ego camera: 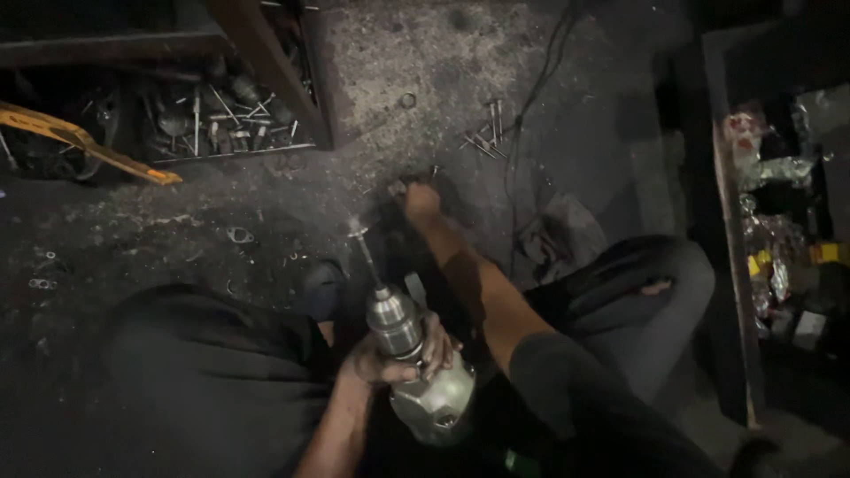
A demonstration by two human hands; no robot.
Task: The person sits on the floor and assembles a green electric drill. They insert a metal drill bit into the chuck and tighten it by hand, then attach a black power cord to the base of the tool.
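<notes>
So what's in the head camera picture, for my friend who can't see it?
A person sitting on a dark, dirty floor holds a silver power drill in the left hand, its bit pointing away. The right hand reaches out to a small thing on the ground. Loose nails lie nearby, and a yellow-handled tool lies at the left.

Open floor (pixel 425 53) lies toward its far edge, broken only by a small nut (pixel 407 100) and a scatter of nails (pixel 485 134). A black cable (pixel 522 115) runs down across that stretch. On the far left a wooden tray (pixel 274 62) full of bolts blocks passage, and a dark shelf (pixel 730 265) walls off the right edge. The knees (pixel 204 372) crowd the near floor.
</notes>
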